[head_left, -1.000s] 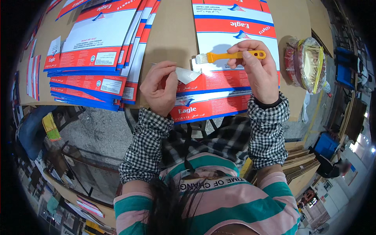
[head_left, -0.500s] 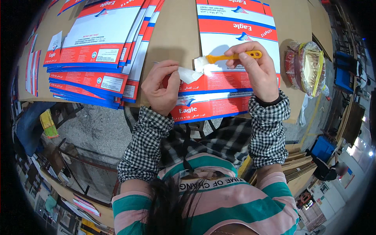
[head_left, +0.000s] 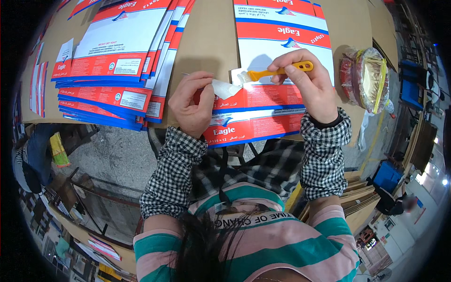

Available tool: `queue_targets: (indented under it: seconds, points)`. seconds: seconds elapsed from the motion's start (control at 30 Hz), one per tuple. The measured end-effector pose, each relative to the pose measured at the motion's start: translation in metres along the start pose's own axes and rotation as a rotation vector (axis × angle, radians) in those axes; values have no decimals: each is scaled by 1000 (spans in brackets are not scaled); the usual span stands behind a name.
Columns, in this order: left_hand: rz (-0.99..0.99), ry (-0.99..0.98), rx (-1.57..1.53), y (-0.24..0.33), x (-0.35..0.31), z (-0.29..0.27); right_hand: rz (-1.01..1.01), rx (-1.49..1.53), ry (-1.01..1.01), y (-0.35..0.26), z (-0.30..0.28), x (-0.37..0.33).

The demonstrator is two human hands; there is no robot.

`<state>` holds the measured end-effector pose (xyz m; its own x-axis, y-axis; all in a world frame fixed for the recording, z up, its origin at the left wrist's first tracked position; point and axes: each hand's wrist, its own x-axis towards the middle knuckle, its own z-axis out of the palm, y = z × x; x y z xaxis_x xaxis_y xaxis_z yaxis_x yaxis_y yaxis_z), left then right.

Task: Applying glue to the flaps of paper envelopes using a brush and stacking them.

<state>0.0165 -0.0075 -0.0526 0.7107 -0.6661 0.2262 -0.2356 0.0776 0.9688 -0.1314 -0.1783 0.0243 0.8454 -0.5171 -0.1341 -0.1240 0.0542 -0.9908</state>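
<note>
A printed red, white and blue flat carton [head_left: 282,96] lies in front of me. My right hand [head_left: 312,87] is closed round the yellow-orange handle of a brush [head_left: 277,70]. The pale bristles rest at the tip of a small white paper piece [head_left: 227,88], by the carton's left edge. Between its thumb and fingers, my left hand [head_left: 192,101] pinches the other end of that piece. I cannot tell whether the piece is loose or a flap of the carton. A thin tip shows above the left fingers, too small to name.
Overlapping flat cartons [head_left: 108,61] are piled on the brown tabletop [head_left: 206,42] at left. A plastic-wrapped tub [head_left: 364,80] stands on the right. Cardboard sheets [head_left: 361,202] are stacked lower right, and another person [head_left: 33,155] is at far left.
The brush has shifted slightly, and its bristles now press and spread at the tip of the white piece. The left hand has barely moved.
</note>
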Motion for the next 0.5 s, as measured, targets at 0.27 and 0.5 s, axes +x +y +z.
queue_targets:
  seconds: [0.27,0.5]
  points:
    - [-30,7,-26,1,0,0,-15,-18,-40,-6,1,2]
    - [-29,-2,-6,0,1,0,-17,-9,-38,-4,1,3]
